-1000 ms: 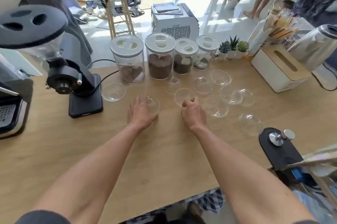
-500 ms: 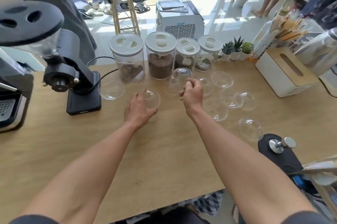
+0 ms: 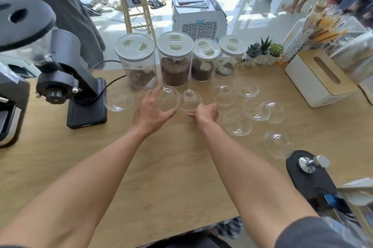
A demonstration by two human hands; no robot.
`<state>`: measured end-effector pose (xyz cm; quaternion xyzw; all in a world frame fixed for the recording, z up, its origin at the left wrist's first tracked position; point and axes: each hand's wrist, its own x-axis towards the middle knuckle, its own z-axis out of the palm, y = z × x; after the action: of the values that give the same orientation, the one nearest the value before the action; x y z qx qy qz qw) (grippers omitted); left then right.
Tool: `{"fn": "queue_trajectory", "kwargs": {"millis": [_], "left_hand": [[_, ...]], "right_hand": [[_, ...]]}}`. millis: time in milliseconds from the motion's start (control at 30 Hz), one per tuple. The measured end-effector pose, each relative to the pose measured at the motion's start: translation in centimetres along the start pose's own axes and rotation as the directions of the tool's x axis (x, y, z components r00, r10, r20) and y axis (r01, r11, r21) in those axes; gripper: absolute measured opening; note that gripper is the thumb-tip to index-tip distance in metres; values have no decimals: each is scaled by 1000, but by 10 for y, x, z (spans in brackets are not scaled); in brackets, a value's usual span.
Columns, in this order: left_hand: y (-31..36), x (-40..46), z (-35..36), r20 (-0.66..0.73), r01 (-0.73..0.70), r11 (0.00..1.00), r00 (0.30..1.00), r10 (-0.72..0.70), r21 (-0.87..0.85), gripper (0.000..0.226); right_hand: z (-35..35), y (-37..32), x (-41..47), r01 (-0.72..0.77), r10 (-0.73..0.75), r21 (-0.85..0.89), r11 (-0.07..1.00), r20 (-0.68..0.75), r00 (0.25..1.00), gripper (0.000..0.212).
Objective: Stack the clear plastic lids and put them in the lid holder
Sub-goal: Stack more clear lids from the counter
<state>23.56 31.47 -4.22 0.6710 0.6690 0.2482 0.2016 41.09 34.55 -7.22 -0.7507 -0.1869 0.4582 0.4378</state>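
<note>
gathering step: left hand point(image 3: 151, 110) cups a clear lid point(image 3: 168, 98), right hand point(image 3: 206, 113) pinches another lid point(image 3: 189, 99) just beside it; more lie right of both hands. next, probably nest them.

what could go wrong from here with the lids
1. Each hand holds a lid: left hand, right hand. The two held lids look tilted differently, so they may jam rather than nest.
2. The jars stand right behind the hands; a reach could knock one.
3. The nearest loose lid sits beside the black mat near the table edge and could be brushed off.
</note>
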Motion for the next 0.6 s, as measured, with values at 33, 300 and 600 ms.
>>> {"fn": "queue_trajectory", "kwargs": {"millis": [33,300,600], "left_hand": [[4,3,1,3,-8,1000,1000,8,-11,98],[34,24,20,95,-69,997,993,71,-20,100],[47,27,54,240,-60,998,969,54,19,99]], "right_hand": [[-3,2,-1,8,-9,-39,999,-14,1000,17],[-32,11,-17,270,-302,-306,913,-62,951,25],[-81,25,-36,462,-600,-648,605,10,800,21]]}}
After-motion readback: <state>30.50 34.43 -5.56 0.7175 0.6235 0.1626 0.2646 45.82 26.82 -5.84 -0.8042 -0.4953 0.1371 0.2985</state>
